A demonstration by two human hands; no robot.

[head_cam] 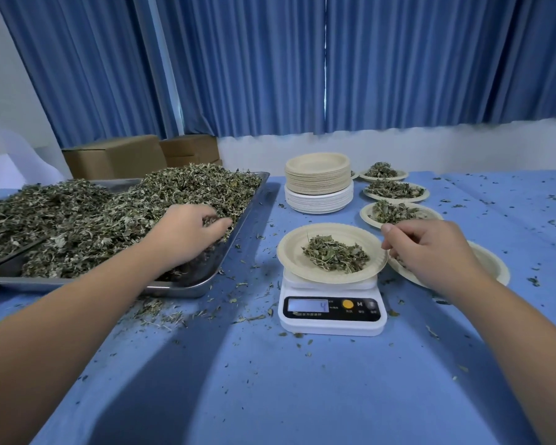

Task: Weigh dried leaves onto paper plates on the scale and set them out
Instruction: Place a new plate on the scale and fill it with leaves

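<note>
Weighing is under way: on the scale (331, 311), whose display shows 4, a paper plate (289, 252) carries a small heap of leaves (334, 254). The right hand (430, 252) is held at its right rim, fingers curled together; whether anything is pinched cannot be told. The left hand (187, 232) is closed on dried leaves (109, 213) in the steel tray (180, 284). Beyond, at least three filled plates (421, 195) are set out; a tall stack of empty plates (318, 175) suggests much remains.
</note>
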